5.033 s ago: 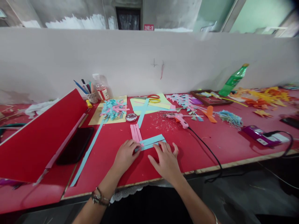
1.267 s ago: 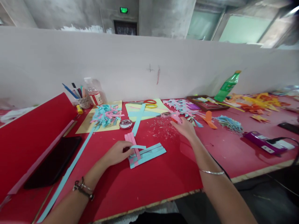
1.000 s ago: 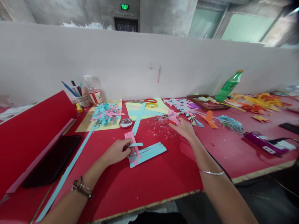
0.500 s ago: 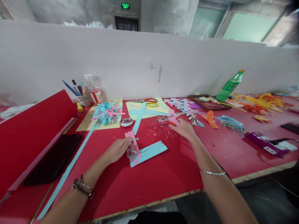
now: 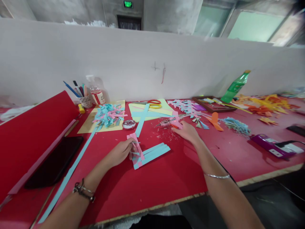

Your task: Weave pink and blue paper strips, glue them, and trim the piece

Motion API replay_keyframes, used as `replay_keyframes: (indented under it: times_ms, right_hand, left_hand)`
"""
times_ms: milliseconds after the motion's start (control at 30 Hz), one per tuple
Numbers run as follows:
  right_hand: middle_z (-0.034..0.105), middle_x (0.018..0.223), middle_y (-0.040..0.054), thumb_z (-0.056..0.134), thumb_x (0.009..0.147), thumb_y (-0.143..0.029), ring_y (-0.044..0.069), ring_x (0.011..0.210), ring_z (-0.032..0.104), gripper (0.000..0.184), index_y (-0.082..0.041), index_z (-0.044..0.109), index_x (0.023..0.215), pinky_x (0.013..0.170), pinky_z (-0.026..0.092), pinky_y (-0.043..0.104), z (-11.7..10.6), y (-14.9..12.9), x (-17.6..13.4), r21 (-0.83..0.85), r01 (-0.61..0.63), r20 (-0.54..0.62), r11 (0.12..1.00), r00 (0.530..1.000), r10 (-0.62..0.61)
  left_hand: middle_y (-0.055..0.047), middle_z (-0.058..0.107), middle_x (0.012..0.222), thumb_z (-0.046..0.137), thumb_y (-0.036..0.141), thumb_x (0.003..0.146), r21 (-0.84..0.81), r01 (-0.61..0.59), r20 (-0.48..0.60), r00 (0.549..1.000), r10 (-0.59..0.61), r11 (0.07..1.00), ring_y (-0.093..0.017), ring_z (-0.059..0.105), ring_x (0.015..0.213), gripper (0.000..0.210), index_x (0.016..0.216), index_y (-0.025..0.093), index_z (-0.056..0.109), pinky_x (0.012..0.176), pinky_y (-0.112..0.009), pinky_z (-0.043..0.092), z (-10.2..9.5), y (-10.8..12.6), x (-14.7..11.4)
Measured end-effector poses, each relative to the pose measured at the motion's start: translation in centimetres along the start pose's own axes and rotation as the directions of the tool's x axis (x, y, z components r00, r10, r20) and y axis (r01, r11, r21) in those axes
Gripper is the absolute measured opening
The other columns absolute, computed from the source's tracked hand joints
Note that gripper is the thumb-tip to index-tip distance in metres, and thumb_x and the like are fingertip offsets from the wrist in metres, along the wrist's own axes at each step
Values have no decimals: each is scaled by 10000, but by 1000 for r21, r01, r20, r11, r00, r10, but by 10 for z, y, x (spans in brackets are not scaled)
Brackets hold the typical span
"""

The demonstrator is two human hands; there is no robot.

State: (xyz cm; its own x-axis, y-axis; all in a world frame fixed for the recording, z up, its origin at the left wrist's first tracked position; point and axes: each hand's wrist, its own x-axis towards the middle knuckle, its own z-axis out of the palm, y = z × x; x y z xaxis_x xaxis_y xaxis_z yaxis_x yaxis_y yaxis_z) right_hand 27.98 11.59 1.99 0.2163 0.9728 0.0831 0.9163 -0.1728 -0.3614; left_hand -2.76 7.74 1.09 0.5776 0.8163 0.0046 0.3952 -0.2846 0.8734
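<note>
My left hand (image 5: 122,152) is closed on a piece woven from paper strips, its fingers at the pink strips (image 5: 138,147). The blue strips (image 5: 156,152) of this piece stretch out to the right over the red table (image 5: 164,184). A pink glue gun (image 5: 175,122) lies among clear glue scraps, nozzle to the left, and my right hand (image 5: 187,131) is closed around its handle. Between the hands, a loose blue paper strip (image 5: 142,122) runs back toward red and yellow scissors (image 5: 154,104). A small round tin (image 5: 129,124) stands left of that strip.
At the left are a black phone (image 5: 53,162), a long blue strip (image 5: 71,171), a pile of paper curls (image 5: 108,115), a pen cup (image 5: 85,101) and a bottle (image 5: 97,92). A purple power strip (image 5: 273,147), green bottle (image 5: 235,87) and wooden tray (image 5: 209,106) are right.
Hardly anything differs. The woven paper piece has shifted very slightly under my left hand; my right hand stays at the glue gun.
</note>
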Motion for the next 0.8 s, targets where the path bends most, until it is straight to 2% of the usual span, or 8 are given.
replay_keyframes:
  times_ms: [133,367,633,800]
  right_hand:
    - [581,1083,150,487,677,-563,290,1002,538,652,-118,465,1153,776,421,345,-1,-1,-1,2,1,1,1000,1000,-1]
    - [569,1111,153,488,675,-564,295,1023,528,657,-105,489,1145,793,418,349,-1,-4,-3,-14,12,1,1000,1000,-12]
    - [591,1076,144,501,670,-565,286,1012,535,630,-130,498,1125,786,418,333,-1,-4,-3,-1,36,2,999,999,-36]
    - [589,1084,137,521,662,-564,283,1021,529,654,-136,481,1154,801,412,336,-1,-4,-3,29,44,-18,999,999,-44]
  left_hand:
    - [22,516,678,255,209,857,17,-11,-1,1000,11,1000,-86,545,492,183,946,181,412,510,-216,439,-1,-2,0]
    - [29,532,696,333,187,788,10,64,-30,998,-63,998,-98,559,513,42,769,189,370,498,-221,441,0,4,0]
    - [27,513,733,347,209,786,-15,81,-18,996,-82,997,-111,577,547,18,775,196,351,499,-233,446,0,5,-1]
    - [32,508,699,367,197,777,41,78,-31,997,-76,996,-115,570,557,27,759,195,347,510,-239,446,0,0,-1]
